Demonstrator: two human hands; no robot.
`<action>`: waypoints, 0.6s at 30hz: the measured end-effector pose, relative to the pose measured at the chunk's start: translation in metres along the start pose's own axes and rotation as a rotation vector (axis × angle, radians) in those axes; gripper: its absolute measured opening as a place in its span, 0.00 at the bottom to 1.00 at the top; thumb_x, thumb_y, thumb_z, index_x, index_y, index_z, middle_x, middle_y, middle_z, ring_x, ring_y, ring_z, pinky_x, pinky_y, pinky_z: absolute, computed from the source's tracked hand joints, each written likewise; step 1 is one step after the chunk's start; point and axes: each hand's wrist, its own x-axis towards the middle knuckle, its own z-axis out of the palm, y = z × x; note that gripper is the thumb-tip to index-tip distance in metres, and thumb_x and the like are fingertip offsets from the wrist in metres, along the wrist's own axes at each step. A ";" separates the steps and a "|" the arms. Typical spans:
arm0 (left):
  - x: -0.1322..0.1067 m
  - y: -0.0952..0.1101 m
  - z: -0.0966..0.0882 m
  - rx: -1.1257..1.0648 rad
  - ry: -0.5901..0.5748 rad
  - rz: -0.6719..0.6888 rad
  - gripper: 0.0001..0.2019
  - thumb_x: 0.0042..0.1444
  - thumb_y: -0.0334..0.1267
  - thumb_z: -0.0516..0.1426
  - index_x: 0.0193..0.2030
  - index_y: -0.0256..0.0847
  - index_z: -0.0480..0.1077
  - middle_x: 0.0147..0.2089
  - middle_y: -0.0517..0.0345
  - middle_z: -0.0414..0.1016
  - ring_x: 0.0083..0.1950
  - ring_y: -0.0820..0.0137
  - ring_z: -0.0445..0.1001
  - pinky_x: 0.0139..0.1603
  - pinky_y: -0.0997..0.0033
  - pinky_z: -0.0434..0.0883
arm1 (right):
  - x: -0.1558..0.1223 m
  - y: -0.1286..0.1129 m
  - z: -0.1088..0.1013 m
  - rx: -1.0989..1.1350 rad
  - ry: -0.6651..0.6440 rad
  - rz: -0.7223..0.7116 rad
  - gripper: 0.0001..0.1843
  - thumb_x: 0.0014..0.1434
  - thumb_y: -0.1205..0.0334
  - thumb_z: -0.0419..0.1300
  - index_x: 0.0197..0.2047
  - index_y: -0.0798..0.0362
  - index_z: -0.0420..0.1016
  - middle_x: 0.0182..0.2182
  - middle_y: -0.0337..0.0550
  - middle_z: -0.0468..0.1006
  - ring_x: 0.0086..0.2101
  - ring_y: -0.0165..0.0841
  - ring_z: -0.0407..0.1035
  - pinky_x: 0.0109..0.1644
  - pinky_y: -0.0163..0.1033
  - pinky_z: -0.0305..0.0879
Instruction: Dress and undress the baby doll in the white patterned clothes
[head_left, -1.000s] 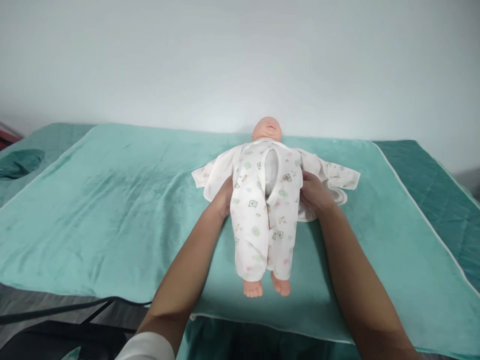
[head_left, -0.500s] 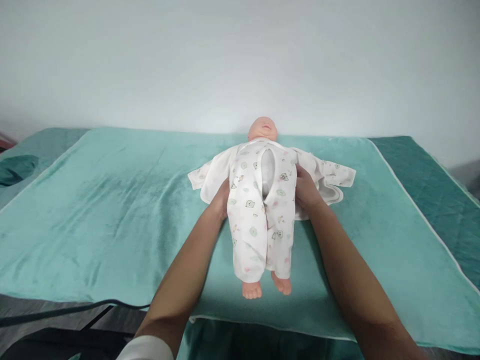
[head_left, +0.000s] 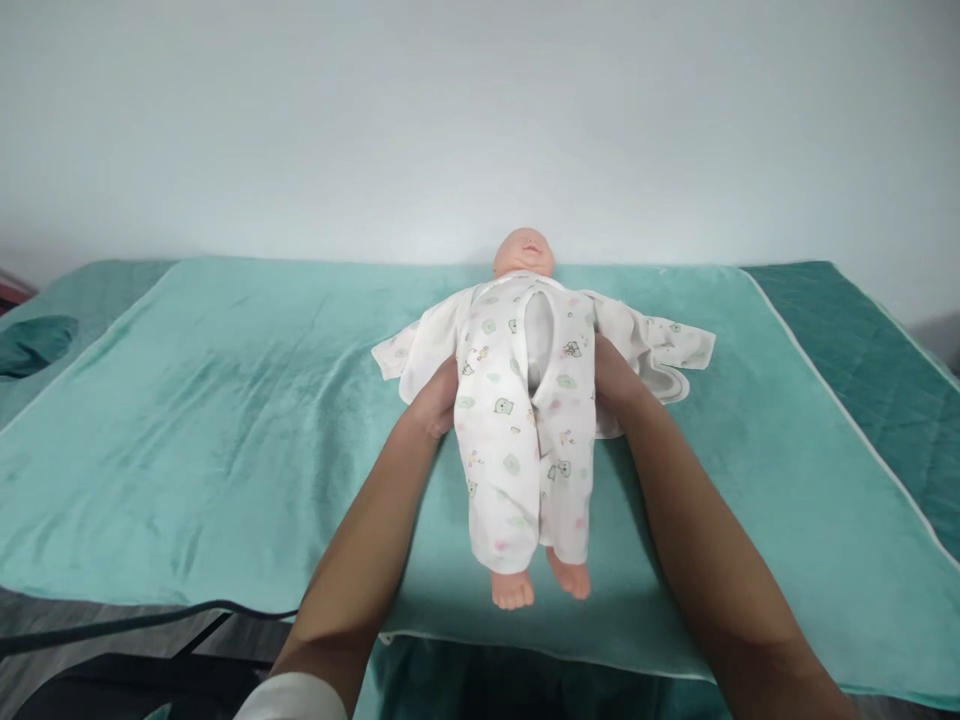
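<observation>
A baby doll [head_left: 523,250] lies on its back, head away from me and bare feet towards me. White printed baby trousers [head_left: 501,440] cover its legs and reach high over its body, with an oval opening at the crotch. A white baby jacket [head_left: 431,345] spreads out at both sides, sleeves outstretched. My left hand [head_left: 439,398] is closed at the left side of the trousers, its fingertips hidden by the cloth. At the opposite side my right hand [head_left: 616,378] grips the trousers' edge, fingers tucked behind the fabric.
A light green blanket [head_left: 225,420] covers the table, over a darker green quilted cover [head_left: 847,340] at the right. Behind stands a white wall [head_left: 480,120]. A dark cable [head_left: 150,622] runs at the lower left, above a black object [head_left: 120,690].
The doll's feet and trouser legs have shifted slightly towards me and to the right. Both hands stay at the sides of the trousers, with only small movement.
</observation>
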 end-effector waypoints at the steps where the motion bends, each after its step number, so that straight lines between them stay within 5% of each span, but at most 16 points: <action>1: 0.000 -0.001 -0.001 -0.001 -0.021 0.001 0.20 0.49 0.48 0.67 0.46 0.40 0.80 0.39 0.48 0.84 0.52 0.50 0.82 0.54 0.52 0.81 | -0.002 -0.003 0.001 0.090 -0.030 0.051 0.20 0.53 0.44 0.68 0.41 0.49 0.81 0.38 0.47 0.84 0.45 0.49 0.75 0.55 0.57 0.73; 7: -0.001 -0.003 0.000 0.004 -0.065 0.042 0.20 0.47 0.49 0.70 0.45 0.43 0.80 0.38 0.49 0.84 0.52 0.49 0.82 0.55 0.52 0.81 | -0.009 -0.015 0.009 0.323 0.016 0.165 0.20 0.49 0.43 0.70 0.40 0.49 0.81 0.37 0.46 0.84 0.46 0.50 0.76 0.51 0.55 0.77; 14: -0.007 0.000 0.004 0.014 -0.085 0.055 0.24 0.45 0.43 0.72 0.49 0.39 0.80 0.40 0.48 0.85 0.50 0.51 0.83 0.55 0.54 0.80 | -0.009 -0.014 0.006 0.109 0.089 -0.021 0.22 0.54 0.47 0.67 0.47 0.50 0.80 0.54 0.51 0.81 0.60 0.53 0.68 0.66 0.57 0.67; 18: -0.008 0.001 0.002 0.041 -0.041 0.077 0.24 0.41 0.39 0.73 0.48 0.38 0.80 0.39 0.49 0.85 0.49 0.51 0.83 0.55 0.56 0.80 | -0.007 -0.014 0.006 0.081 0.133 0.003 0.21 0.52 0.46 0.67 0.44 0.50 0.81 0.49 0.51 0.83 0.57 0.52 0.70 0.65 0.56 0.67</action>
